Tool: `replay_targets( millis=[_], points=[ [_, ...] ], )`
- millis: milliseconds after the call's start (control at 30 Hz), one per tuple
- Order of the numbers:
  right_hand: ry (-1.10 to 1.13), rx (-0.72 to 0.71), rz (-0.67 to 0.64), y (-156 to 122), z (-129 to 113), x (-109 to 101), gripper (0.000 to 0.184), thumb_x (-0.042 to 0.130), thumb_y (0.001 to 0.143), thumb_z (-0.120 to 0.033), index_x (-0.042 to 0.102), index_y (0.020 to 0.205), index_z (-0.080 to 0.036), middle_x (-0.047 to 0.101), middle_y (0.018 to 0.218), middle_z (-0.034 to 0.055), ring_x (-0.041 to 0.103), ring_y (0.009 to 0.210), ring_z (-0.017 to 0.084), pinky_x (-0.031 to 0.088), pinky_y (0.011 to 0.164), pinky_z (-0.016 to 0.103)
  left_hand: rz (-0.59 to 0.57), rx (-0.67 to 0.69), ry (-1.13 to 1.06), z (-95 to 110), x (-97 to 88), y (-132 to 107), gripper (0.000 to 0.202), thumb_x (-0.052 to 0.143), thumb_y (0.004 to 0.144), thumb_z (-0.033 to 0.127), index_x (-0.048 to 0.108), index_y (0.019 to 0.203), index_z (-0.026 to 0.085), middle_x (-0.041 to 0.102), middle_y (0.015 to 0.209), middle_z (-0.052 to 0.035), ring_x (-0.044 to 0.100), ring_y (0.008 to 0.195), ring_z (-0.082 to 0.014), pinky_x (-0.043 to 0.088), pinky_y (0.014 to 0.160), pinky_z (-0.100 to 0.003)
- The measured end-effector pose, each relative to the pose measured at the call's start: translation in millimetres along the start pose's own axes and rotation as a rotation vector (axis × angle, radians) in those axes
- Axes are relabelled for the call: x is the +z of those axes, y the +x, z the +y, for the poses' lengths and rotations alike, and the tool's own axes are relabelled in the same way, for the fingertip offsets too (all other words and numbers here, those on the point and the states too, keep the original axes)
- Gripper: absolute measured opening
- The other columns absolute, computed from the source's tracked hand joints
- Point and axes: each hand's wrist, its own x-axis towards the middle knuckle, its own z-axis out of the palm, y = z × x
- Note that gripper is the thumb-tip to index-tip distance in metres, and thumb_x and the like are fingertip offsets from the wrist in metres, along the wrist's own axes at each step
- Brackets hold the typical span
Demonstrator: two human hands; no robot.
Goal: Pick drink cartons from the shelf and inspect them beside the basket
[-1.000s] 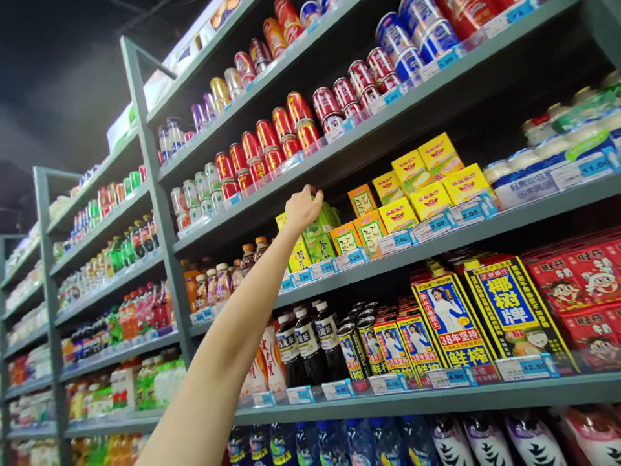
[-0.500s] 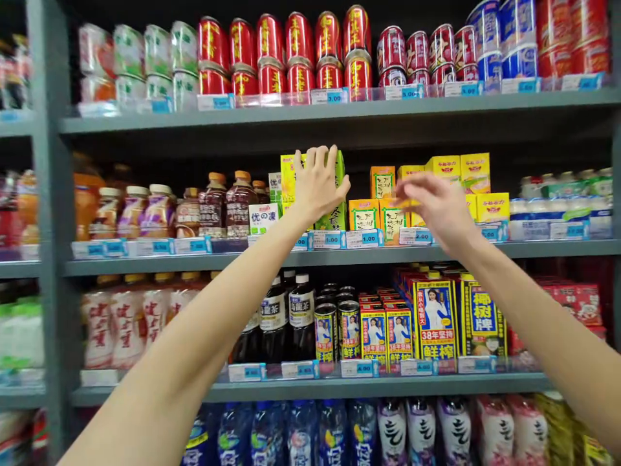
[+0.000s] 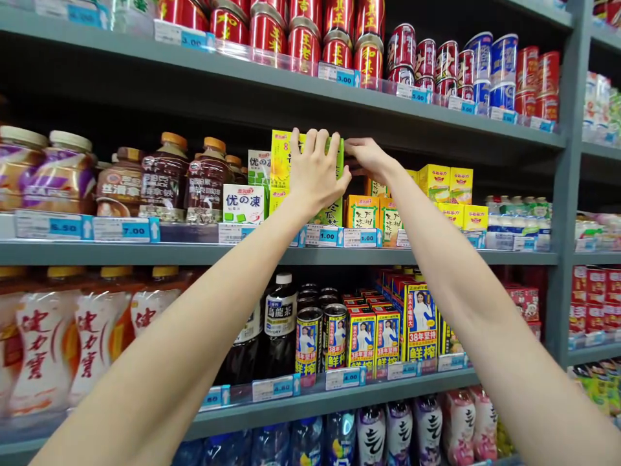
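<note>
My left hand (image 3: 317, 169) lies spread against the fronts of the stacked drink cartons on the middle shelf, fingertips near their top edge. Under it are a yellow carton (image 3: 280, 162) and a green carton (image 3: 332, 215), both partly covered by the hand. My right hand (image 3: 369, 157) reaches in from the right with its fingers stretched toward the green stack's right side. Its fingertips are at or beside the upper green carton; contact is hard to make out. Just below the right hand stand orange cartons (image 3: 363, 212).
White cartons (image 3: 243, 204) and brown bottles (image 3: 212, 181) stand left of the stack. Yellow cartons (image 3: 435, 183) sit to the right. The upper shelf edge (image 3: 272, 72) runs above my hands, and the price-tagged middle shelf edge (image 3: 339, 256) below.
My right hand has moved left from the orange and yellow cartons to the green stack's side. My left hand stays on the cartons. The view has shifted and tilted.
</note>
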Motion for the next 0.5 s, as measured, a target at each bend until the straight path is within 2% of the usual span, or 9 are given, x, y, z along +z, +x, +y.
replay_targets(
  millis=[133, 367, 500],
  points=[
    [0.118, 0.117, -0.026, -6, 1, 7, 0.007, 0.068, 0.091, -0.024, 0.065, 0.087, -0.02, 0.069, 0.085, 0.0015, 0.059, 0.071, 0.014, 0.059, 0.069, 0.028, 0.023, 0.019, 0.0, -2, 1.4, 0, 0.075, 0.042, 0.093, 0.045, 0.038, 0.163, 0.019, 0.041, 0.165, -0.0137, 0.026, 0.157, -0.0394, -0.006, 0.133, -0.058],
    [0.277, 0.069, -0.077, -11, 17, 6, 0.005, 0.071, 0.091, -0.018, 0.067, 0.09, -0.017, 0.071, 0.085, 0.0009, 0.063, 0.074, 0.012, 0.058, 0.074, 0.027, 0.055, 0.041, 0.048, -5, 6.7, -1, 0.074, 0.046, 0.095, 0.045, 0.036, 0.164, 0.02, 0.043, 0.164, -0.0132, 0.028, 0.156, -0.0396, -0.004, 0.133, -0.06],
    [0.297, 0.124, -0.066, -11, 15, 6, 0.008, 0.061, 0.095, -0.013, 0.066, 0.089, -0.017, 0.067, 0.075, 0.0001, 0.06, 0.066, 0.012, 0.059, 0.073, 0.029, 0.034, 0.039, 0.036, -5, 6.3, -1, 0.074, 0.046, 0.095, 0.044, 0.035, 0.164, 0.022, 0.043, 0.165, -0.0119, 0.026, 0.157, -0.0396, -0.006, 0.133, -0.059]
  ],
)
